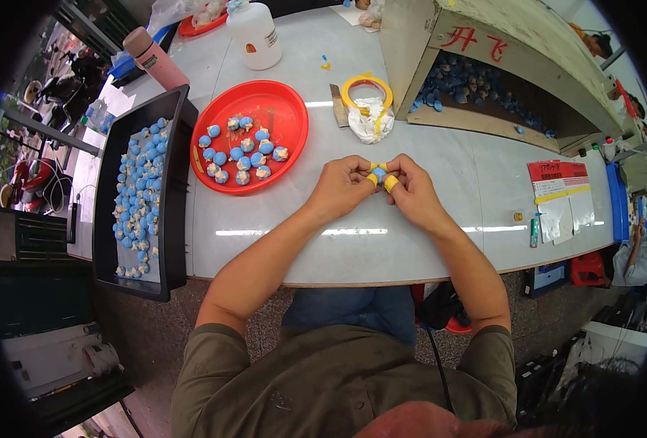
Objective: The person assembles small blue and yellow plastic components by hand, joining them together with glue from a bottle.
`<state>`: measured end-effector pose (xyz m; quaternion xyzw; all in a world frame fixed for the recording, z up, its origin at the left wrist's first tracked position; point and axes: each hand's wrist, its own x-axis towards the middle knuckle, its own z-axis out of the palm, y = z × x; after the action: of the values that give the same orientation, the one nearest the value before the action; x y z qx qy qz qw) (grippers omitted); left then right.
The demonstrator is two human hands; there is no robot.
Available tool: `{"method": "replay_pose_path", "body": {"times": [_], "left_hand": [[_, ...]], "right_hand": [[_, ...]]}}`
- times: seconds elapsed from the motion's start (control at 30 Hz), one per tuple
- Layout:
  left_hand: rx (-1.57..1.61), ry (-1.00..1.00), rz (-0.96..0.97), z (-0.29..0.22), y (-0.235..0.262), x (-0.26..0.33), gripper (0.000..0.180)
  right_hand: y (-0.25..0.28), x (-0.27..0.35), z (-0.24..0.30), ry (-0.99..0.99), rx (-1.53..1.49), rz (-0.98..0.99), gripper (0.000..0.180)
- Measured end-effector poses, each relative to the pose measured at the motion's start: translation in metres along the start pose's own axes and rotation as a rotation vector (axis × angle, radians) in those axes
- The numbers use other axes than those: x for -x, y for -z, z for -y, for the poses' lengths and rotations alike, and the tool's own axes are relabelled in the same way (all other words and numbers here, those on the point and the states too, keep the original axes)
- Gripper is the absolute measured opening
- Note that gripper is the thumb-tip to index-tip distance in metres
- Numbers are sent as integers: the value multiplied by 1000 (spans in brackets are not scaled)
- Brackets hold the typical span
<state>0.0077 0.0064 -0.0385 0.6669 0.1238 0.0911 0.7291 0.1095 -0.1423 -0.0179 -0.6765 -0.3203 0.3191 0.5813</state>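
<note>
Above the middle of the table, my left hand and my right hand meet at the fingertips. Yellow tape wraps some thumbs and fingers. Pinched between them is a small blue piece, mostly hidden by the fingers, so its full shape does not show. To the left, a round red plate carries several blue balls with cream-coloured parts. Further left stands a black tray with many similar blue-and-cream pieces lying in it.
A yellow tape roll and crumpled white tissue lie beyond my hands. Behind stand a white jug and a pink bottle. An open-fronted box holding blue pieces stands back right. Papers and a green tube lie right.
</note>
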Motion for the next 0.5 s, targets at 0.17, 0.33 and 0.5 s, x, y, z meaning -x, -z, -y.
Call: {"method": "replay_pose_path", "body": {"times": [0.17,0.33,0.5], "left_hand": [[-12,-14,2,1,0,1,16],[-21,-9,-8,1,-1,0,17],[65,-10,-37,1,-2,3,22]], "right_hand": [[-2,1,-3,56,29,-14,12],[-3,2,-2,100,125,-44,13],[-3,4,-2,214,278,-79,11]]}}
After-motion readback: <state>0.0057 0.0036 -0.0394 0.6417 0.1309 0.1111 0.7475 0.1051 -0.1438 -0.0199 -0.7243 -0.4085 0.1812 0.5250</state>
